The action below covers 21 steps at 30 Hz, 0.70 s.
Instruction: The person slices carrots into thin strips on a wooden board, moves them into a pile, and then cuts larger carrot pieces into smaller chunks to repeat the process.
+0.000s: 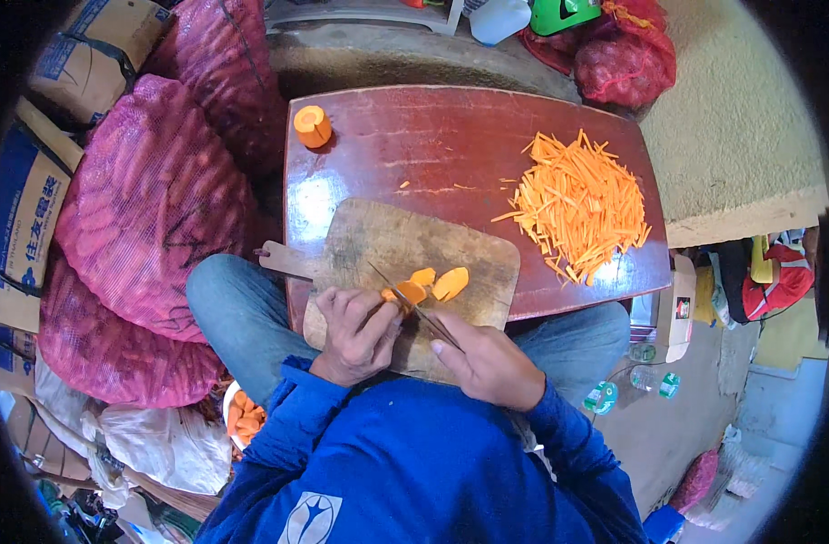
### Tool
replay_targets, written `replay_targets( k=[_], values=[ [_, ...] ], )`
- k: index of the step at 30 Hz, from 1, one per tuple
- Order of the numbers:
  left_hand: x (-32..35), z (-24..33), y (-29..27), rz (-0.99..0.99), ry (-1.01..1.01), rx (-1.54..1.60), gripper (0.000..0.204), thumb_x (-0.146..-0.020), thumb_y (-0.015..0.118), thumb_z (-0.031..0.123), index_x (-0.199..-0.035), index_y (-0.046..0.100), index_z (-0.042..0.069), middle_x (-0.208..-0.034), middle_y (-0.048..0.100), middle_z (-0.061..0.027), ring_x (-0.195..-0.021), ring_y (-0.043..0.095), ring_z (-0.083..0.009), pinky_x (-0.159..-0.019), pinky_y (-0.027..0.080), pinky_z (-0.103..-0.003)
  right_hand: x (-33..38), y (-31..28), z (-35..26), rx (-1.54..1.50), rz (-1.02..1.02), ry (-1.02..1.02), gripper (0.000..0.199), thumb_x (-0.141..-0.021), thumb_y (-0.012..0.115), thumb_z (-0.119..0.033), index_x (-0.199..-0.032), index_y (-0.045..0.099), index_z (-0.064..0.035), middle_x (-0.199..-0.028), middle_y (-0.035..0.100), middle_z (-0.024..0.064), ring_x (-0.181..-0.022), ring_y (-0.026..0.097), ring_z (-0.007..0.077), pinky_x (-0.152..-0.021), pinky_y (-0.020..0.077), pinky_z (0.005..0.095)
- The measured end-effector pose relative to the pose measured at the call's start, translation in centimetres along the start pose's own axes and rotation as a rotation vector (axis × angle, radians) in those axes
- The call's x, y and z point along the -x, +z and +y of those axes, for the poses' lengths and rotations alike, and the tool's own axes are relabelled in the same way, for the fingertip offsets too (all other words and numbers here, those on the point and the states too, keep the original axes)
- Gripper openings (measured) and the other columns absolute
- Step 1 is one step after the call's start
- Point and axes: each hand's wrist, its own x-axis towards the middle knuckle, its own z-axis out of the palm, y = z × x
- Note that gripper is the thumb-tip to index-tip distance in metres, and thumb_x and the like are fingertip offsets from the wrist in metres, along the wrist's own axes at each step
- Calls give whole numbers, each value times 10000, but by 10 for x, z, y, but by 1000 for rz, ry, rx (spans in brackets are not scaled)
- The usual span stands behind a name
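My left hand [355, 334] has its fingers curled on a piece of carrot [412, 292] on the wooden cutting board [378, 228]. In my right hand [498, 364] is a knife [432, 324], gripped by the handle. Its blade slants up and left, right against the carrot, partly hiding it. Just beyond the blade lie thin carrot slices [450, 284]. A pile of carrot sticks [582, 208] covers the right part of the reddish-brown table [414, 118]. One thick carrot chunk [313, 127] stands near the far left corner.
Large red mesh sacks [156, 199] crowd the left side, with cardboard boxes [92, 63] behind them. A white container of carrot pieces [245, 417] sits low by my left arm. Plastic bottles [602, 397] lie on the floor at right. Another filled mesh bag [625, 68] rests beyond the table.
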Motion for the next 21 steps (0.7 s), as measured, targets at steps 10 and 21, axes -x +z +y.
replay_targets(
  k=[10,21],
  values=[
    [2,-2,-3,-14,10,-17,402,-754,829,86,-1146,741,60,-1086,657,-92,-955,647,-282,-887,377,-489,21,-11,-35,-19,33,-45,415,-1061,664,-128,-1439,551,1,-1020,730,309,-982,738,518,-802,588,522],
    [4,-5,1,14,28,16,471,-698,820,120,-1161,756,60,-1102,663,-101,-977,634,-308,-892,384,-508,18,-10,-34,70,-44,-30,461,-1081,625,-220,-1449,471,10,-1060,725,347,-898,721,547,-739,580,614]
  ],
)
